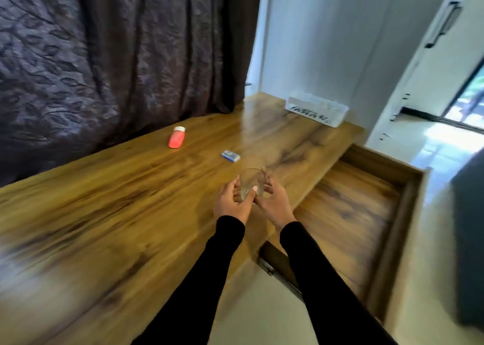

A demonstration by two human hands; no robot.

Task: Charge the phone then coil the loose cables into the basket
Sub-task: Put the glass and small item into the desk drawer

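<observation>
Both my hands are together over the wooden desk (131,187), near its right edge. My left hand (231,200) and my right hand (272,200) hold a thin pale cable (248,179) wound into a small loop between their fingers. The picture is blurred, so the cable's ends do not show. A white basket (317,110) with cut-out sides stands at the far right corner of the desk, something pale lying inside it. No phone is in view.
A red bottle (176,137) with a white cap lies on the desk by the dark curtain (117,56). A small blue and white box (231,155) lies past my hands. An open wooden drawer (353,214) juts out at the right.
</observation>
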